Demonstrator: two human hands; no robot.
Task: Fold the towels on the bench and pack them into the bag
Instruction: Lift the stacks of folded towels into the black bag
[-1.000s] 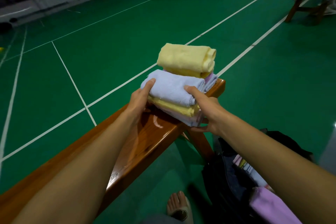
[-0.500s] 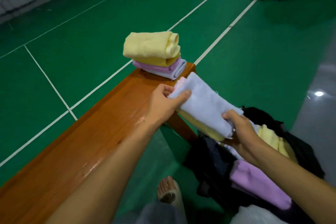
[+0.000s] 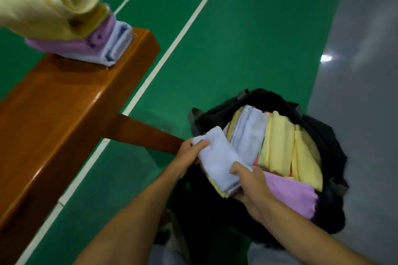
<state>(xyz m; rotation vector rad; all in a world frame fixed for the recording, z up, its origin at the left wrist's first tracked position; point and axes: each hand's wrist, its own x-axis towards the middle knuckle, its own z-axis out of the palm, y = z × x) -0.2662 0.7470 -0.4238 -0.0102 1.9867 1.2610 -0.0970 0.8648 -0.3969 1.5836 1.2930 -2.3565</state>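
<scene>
A small stack of folded terry towels, pale blue on top with yellow beneath (image 3: 217, 162), hangs over the open mouth of the black fabric bag (image 3: 329, 146) on the green floor. The left hand (image 3: 189, 155) pinches its far end, thumb on top; the right hand (image 3: 249, 183) clasps its near end, so each grip is grasping the stack. Inside the bag stand folded blue, yellow and lilac towels (image 3: 277, 146). On the brown wooden surface (image 3: 64, 103), another folded pile (image 3: 71, 28) sits at the end.
</scene>
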